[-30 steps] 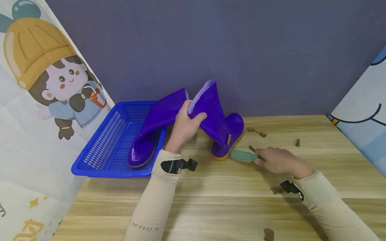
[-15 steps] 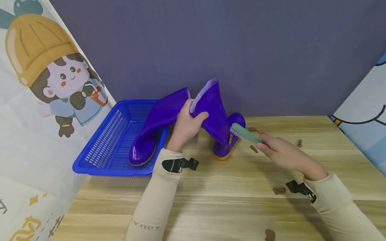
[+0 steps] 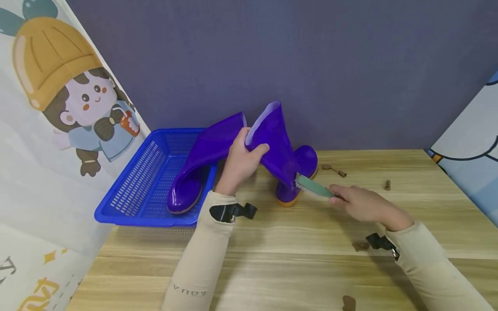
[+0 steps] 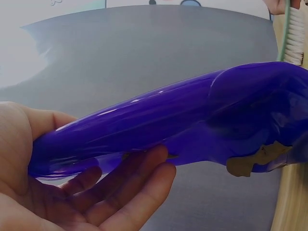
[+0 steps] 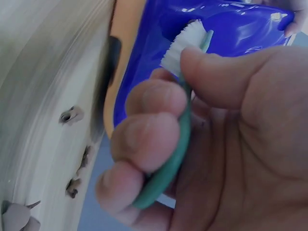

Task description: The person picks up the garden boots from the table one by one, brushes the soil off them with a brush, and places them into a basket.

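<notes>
My left hand [image 3: 243, 162] grips the shaft of a purple rubber boot [image 3: 274, 147] near its pale-lined opening, thumb on the outside. The boot leans left, its orange-edged sole toward the table. In my right hand [image 3: 365, 205] is a green-handled scrubbing brush [image 3: 315, 186], fingers curled round the handle. Its white bristles [image 5: 183, 45] are at the boot's ankle. A brown, mud-like patch [image 4: 260, 159] sticks to the boot in the left wrist view. Another purple boot [image 3: 212, 144] lies with its foot in the blue basket [image 3: 128, 221] and its shaft over the basket's right side.
Small brown crumbs [image 3: 341, 173] lie on the wooden table [image 3: 288, 268] behind the brush. Larger brown pieces [image 3: 349, 303] lie near the front edge and under my right wrist. A dark grey panel [image 3: 272, 56] stands along the table's back.
The brush has risen from low beside the sole to the boot's ankle, then dipped slightly. A brown piece seen there one second ago no longer shows. My left hand keeps its grip.
</notes>
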The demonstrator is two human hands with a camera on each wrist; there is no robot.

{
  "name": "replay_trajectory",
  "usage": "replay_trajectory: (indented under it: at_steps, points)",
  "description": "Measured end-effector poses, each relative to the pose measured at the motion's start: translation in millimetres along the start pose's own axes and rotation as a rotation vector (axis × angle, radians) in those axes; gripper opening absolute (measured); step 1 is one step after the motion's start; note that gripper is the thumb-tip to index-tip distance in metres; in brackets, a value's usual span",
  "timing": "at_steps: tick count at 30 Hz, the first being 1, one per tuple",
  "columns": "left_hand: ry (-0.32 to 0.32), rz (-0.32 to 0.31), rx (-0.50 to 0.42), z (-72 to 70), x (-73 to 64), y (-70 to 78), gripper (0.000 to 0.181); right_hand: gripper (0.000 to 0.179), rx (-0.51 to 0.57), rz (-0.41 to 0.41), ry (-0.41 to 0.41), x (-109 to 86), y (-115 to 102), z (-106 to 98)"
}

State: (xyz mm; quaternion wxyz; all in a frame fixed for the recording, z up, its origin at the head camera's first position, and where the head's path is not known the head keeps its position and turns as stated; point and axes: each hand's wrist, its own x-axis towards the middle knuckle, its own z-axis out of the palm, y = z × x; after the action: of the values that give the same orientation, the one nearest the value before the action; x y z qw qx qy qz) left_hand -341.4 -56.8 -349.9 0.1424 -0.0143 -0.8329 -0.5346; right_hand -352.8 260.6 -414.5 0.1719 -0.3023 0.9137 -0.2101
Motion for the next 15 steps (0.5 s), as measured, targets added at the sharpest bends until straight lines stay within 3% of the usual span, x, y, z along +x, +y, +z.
replay_trajectory:
  at_steps: [7, 15]
  points:
    - [0.008, 0.005, -0.002, -1.5, 0.4, -1.2, 0.044, 0.021, -0.103, 0.047, 0.04, 2.8, 6.7, 1.6]
    - [0.001, 0.0, 0.006, -1.0, 0.1, 0.0, 0.043, 0.02, -0.115, 0.12, 0.117, 1.1, 8.7, -3.3]
